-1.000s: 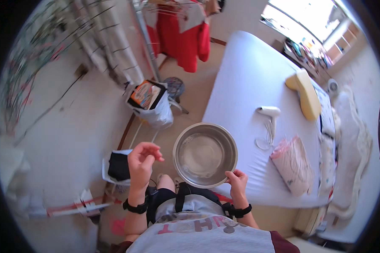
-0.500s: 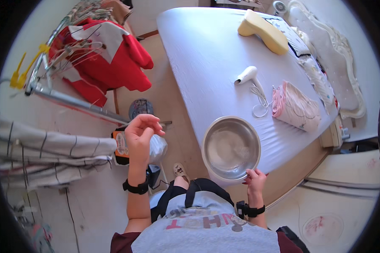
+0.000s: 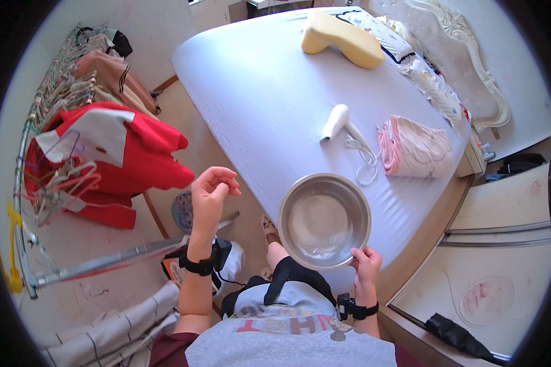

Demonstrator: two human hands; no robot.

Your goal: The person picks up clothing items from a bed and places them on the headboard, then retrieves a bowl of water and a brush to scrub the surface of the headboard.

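Note:
A round stainless steel basin (image 3: 362, 214) is held in front of me at the right, its near right rim gripped by my right hand (image 3: 366, 265). The thumb lies over the rim and the other fingers are partly hidden beneath. Inside is what looks like shallow water with glints on it. My left hand (image 3: 212, 189) is raised to the left of the basin, apart from it. Its fingers are loosely bent, and I see nothing in them.
Beyond the basin is a bed (image 3: 251, 79) bearing a white hair dryer (image 3: 337, 121), a folded pink-white cloth (image 3: 416, 147) and a yellow pillow (image 3: 343, 40). A metal clothes rack (image 3: 104, 266) with red clothing (image 3: 113, 147) stands left. A round-topped stool (image 3: 182, 211) is below it.
My view has turned, so the rack shows more fully and the bed sits further left. The basin has shifted slightly left in view with my right hand still on its rim.

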